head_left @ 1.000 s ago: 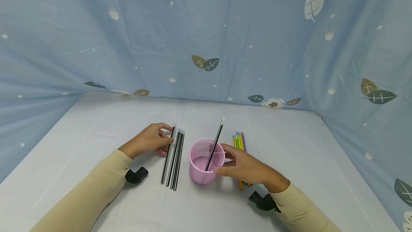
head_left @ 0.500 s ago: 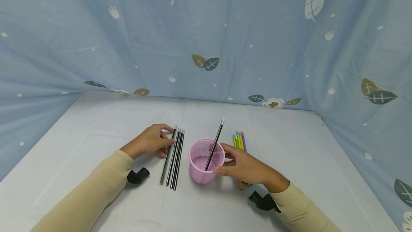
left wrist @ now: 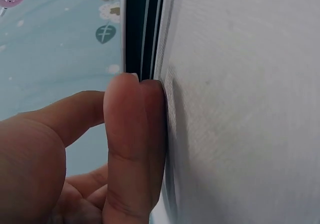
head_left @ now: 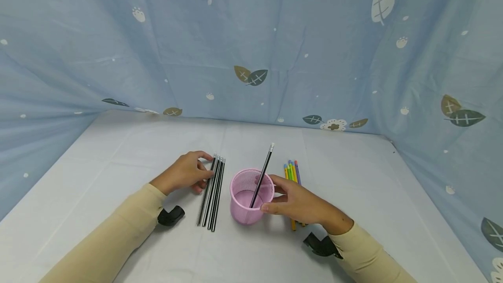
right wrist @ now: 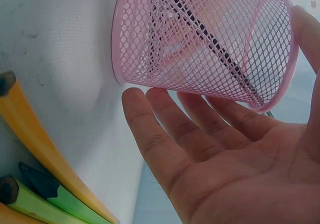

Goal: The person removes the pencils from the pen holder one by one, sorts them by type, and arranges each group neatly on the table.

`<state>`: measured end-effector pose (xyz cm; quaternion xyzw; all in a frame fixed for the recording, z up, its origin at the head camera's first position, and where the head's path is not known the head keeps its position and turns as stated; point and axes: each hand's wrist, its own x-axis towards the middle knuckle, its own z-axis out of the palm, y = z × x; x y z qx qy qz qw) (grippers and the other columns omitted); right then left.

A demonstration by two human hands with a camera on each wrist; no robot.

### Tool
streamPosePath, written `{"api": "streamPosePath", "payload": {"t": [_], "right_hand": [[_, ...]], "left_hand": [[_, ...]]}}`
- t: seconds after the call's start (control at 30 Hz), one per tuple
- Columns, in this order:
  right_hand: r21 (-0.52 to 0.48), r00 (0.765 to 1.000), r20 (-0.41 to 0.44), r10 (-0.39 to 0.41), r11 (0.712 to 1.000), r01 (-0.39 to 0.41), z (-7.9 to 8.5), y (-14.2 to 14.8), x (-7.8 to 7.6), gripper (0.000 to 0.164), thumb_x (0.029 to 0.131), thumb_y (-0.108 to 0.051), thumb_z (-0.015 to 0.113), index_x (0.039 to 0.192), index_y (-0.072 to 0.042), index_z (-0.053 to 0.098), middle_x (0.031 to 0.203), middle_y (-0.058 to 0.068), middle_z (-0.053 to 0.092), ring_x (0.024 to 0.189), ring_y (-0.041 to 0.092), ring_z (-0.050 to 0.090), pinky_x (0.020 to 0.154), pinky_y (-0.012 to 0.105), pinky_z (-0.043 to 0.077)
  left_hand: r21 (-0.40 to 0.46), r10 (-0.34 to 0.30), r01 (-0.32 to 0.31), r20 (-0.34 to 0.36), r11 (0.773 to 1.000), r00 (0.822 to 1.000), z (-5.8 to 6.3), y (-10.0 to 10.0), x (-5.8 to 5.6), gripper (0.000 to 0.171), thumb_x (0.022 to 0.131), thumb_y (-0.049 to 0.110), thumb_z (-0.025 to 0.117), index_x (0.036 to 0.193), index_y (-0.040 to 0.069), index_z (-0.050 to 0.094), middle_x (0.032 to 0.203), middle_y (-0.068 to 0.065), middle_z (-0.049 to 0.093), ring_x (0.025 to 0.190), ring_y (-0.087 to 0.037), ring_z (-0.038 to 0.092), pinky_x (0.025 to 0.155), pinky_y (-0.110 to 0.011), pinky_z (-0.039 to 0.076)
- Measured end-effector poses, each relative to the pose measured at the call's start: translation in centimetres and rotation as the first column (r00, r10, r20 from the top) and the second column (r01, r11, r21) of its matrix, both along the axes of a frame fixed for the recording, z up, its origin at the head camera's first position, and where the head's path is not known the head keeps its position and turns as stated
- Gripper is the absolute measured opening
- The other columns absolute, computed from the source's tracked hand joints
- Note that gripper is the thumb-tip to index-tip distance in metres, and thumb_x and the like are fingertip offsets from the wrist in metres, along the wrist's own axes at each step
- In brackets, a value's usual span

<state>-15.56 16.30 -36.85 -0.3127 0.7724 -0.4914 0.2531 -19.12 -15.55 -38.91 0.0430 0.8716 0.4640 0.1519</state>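
Observation:
In the head view, several black pencils (head_left: pixel 214 195) with silver ferrules lie side by side on the white cloth, left of centre. My left hand (head_left: pixel 184 172) pinches the leftmost one near its upper end, between thumb and fingers. The left wrist view shows fingertips (left wrist: pixel 125 91) against the dark pencils (left wrist: pixel 142 31). A pink mesh pencil cup (head_left: pixel 245 215) stands upright to the right, with one black pencil (head_left: pixel 264 171) leaning inside it. My right hand (head_left: pixel 296 200) holds the cup's right side; in the right wrist view the thumb is at the rim and fingers lie along the wall.
Several coloured pencils (head_left: pixel 292 171), yellow, green and purple, lie beyond and partly under my right hand. Black wrist mounts (head_left: pixel 170 215) sit below both sleeves. A blue leaf-print curtain (head_left: pixel 251 47) closes off the back and sides of the table (head_left: pixel 157 252).
My left hand has shifted slightly right, bringing the leftmost black pencil closer beside the others, its top end a little lower. The right hand and the cup have stayed put.

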Motion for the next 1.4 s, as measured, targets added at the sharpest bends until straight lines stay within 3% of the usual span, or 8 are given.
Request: {"api": "streamPosePath", "payload": {"t": [0.37,0.57,0.7,0.87,1.0,1.13,1.27,1.4], "right_hand": [[0.002,1.000,0.013,-0.006,1.000,0.006,0.2,0.0,0.1,0.068,0.094,-0.023,0.071,0.152,-0.010,0.037,0.147,0.014,0.050,0.133,0.032,0.054,0.103,0.026,0.054],[-0.003,1.000,0.011,0.000,1.000,0.000,0.0,0.0,0.1,0.068,0.095,-0.023,0.070,0.152,-0.010,0.037,0.148,0.013,0.050,0.133,0.032,0.054,0.102,0.027,0.054],[-0.001,1.000,0.014,0.001,1.000,-0.001,-0.2,0.0,0.1,0.067,0.095,-0.023,0.070,0.152,-0.011,0.037,0.148,0.012,0.049,0.134,0.031,0.053,0.102,0.027,0.054],[0.002,1.000,0.002,0.003,1.000,-0.003,-0.2,0.1,0.0,0.067,0.095,-0.024,0.070,0.152,-0.012,0.037,0.148,0.012,0.049,0.134,0.031,0.053,0.105,0.033,0.053],[0.002,1.000,-0.010,0.007,1.000,-0.007,-0.3,0.0,-0.1,0.066,0.095,-0.022,0.070,0.152,-0.012,0.038,0.148,0.011,0.050,0.135,0.030,0.053,0.107,0.039,0.052],[0.007,1.000,-0.012,0.004,1.000,-0.003,-0.3,0.0,-0.1,0.066,0.095,-0.023,0.070,0.152,-0.012,0.038,0.148,0.011,0.050,0.134,0.029,0.054,0.106,0.038,0.053],[0.000,1.000,-0.011,0.006,1.000,-0.006,-0.3,0.1,-0.1,0.065,0.095,-0.023,0.070,0.152,-0.013,0.038,0.148,0.010,0.050,0.133,0.029,0.054,0.106,0.039,0.053],[-0.001,1.000,-0.014,0.007,1.000,-0.007,-0.2,0.1,-0.2,0.065,0.095,-0.025,0.070,0.151,-0.013,0.038,0.148,0.010,0.050,0.134,0.028,0.053,0.106,0.038,0.053]], "left_hand": [[-0.019,0.000,0.000,-0.012,1.000,1.000,0.0,0.1,0.0,0.053,0.093,0.017,0.069,0.140,0.003,0.048,0.093,-0.011,0.069,0.059,-0.015,0.069,0.058,-0.032,0.063],[-0.050,0.008,-0.015,-0.138,0.999,0.990,0.8,0.0,0.3,0.040,0.099,0.024,0.062,0.135,0.008,0.054,0.098,-0.012,0.068,0.059,-0.019,0.066,0.052,-0.031,0.057],[-0.043,0.018,-0.031,-0.276,0.999,0.961,1.8,0.7,0.8,0.031,0.101,0.028,0.059,0.128,0.014,0.061,0.100,-0.011,0.068,0.065,-0.023,0.064,0.054,-0.030,0.050],[0.012,0.034,-0.032,-0.422,0.999,0.906,3.0,2.2,1.7,0.022,0.101,0.029,0.059,0.119,0.019,0.066,0.099,-0.005,0.069,0.081,-0.019,0.063,0.066,-0.031,0.052],[0.065,0.032,0.000,-0.483,0.998,0.875,4.0,3.7,2.4,0.020,0.101,0.032,0.059,0.117,0.022,0.066,0.096,0.000,0.068,0.087,-0.016,0.061,0.075,-0.032,0.052],[0.102,0.011,0.051,-0.532,0.993,0.847,4.5,5.1,2.7,0.019,0.101,0.032,0.060,0.116,0.021,0.066,0.093,0.002,0.066,0.088,-0.014,0.060,0.076,-0.031,0.051],[0.111,-0.007,0.083,-0.559,0.990,0.829,4.8,6.4,2.7,0.019,0.100,0.032,0.061,0.115,0.021,0.067,0.092,0.005,0.066,0.088,-0.011,0.060,0.077,-0.031,0.050],[0.116,-0.032,0.116,-0.559,0.987,0.829,4.9,7.4,2.6,0.020,0.100,0.032,0.061,0.115,0.021,0.067,0.093,0.006,0.066,0.089,-0.012,0.060,0.079,-0.034,0.050]]}}
